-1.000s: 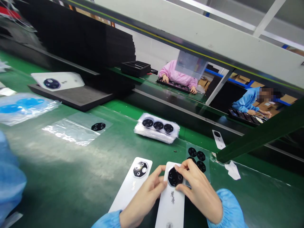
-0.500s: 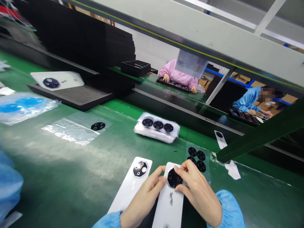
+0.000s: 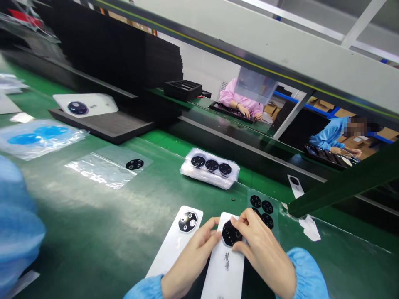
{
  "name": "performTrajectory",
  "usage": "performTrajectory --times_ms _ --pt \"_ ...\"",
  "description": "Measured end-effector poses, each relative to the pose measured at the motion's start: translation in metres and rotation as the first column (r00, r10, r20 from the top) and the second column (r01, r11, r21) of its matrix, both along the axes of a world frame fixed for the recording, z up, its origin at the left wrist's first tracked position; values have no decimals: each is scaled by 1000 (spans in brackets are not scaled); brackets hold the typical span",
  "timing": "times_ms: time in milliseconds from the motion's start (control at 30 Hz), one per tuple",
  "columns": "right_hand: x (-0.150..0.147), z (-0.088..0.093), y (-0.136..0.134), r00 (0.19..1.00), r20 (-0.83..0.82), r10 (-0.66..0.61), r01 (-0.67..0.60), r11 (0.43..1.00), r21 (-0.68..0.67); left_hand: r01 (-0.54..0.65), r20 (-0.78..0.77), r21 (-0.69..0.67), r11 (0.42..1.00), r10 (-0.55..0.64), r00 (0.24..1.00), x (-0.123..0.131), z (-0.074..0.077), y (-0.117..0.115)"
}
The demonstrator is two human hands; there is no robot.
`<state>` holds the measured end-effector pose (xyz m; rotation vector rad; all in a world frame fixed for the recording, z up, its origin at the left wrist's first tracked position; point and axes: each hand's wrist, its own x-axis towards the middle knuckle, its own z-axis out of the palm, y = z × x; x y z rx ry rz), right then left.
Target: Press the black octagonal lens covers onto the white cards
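Note:
A white phone back cover (image 3: 222, 270) lies in front of me, with a black octagonal camera sticker (image 3: 230, 235) over its camera area. My left hand (image 3: 193, 254) grips the cover's upper left edge between thumb and fingers. From the right, my right hand (image 3: 264, 253) has thumb and fingertips closed on the sticker's edge, partly hiding it. To the left lies a second white phone back cover (image 3: 174, 251) with a glossy black camera area. Behind my right hand is a clear sheet of black stickers (image 3: 267, 207), partly covered.
A stack of clear sheets with black stickers (image 3: 212, 165) lies ahead. A clear bag (image 3: 96, 168) and a black foam tray (image 3: 109, 126) bearing a white cover are leftward. A green post (image 3: 346, 182) slants at right. A blue sleeve (image 3: 18, 228) intrudes at left. Two people sit across.
The view has swung slightly left, so the scene sits further right. Both my hands keep their hold on the cover and sticker. The person in pink has shifted a hand.

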<state>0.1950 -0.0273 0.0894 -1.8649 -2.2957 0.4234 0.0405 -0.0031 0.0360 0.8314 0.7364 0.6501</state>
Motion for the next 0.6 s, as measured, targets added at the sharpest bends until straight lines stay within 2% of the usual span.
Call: performTrajectory --times_ms 233,400,600 --pt "-2 5 11 997 10 72 -73 996 46 -71 7 11 997 71 997 -5 -2 3" --pt "-5 6 14 997 32 76 -76 997 2 -66 9 11 998 66 998 -6 -4 3" --pt "-7 4 12 997 21 72 -73 996 44 -72 25 0 997 72 997 -5 -3 3"
